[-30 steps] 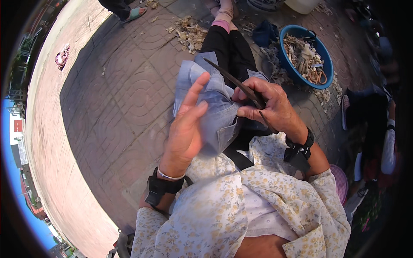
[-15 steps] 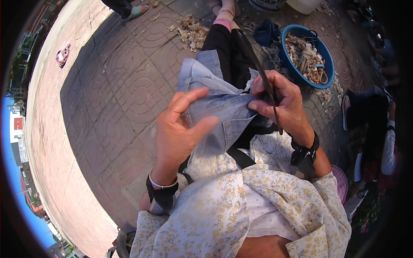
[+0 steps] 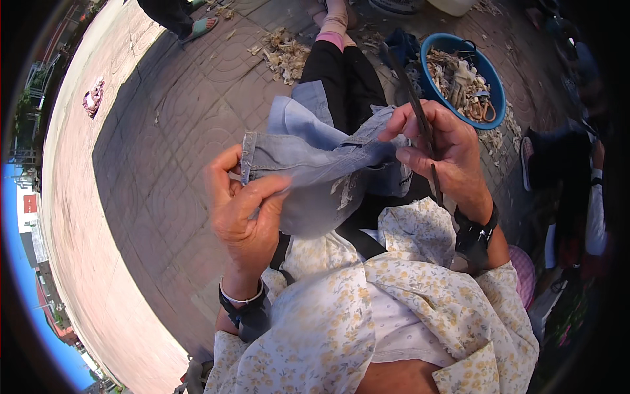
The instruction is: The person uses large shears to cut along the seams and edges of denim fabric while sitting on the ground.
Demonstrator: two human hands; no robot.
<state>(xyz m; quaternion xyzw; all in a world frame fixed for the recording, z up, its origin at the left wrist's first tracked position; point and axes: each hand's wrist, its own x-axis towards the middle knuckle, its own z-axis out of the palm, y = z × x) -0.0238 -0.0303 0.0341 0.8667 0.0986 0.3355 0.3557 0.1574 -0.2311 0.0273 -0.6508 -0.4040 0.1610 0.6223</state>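
A faded blue denim piece [image 3: 298, 150] with seams and frayed edges lies over my lap, partly lifted. My left hand [image 3: 246, 213] is closed on its stitched left end, thumb and forefinger along the cloth; the fingertips are slightly blurred. At the other side, my right hand [image 3: 456, 148] is closed round a long, thin, dark tool [image 3: 403, 72], its fingertips at the denim's right edge. The tool points away from me, past the hand; its exact kind I cannot make out. My black-trousered legs [image 3: 338, 72] stretch out beyond the cloth.
To the far right, a blue basin [image 3: 500, 85] holds pale scraps and an orange-handled item [image 3: 489, 113]. Scrap piles [image 3: 285, 56] lie on the paving by my feet. A person's sandalled foot [image 3: 200, 27] is at upper left; another person's dark-clothed leg [image 3: 558, 164] is at right.
My left hand has gone from open fingers over the denim to gripping its left end, drawing it out leftward. The right hand, still with the dark tool, has shifted slightly right.
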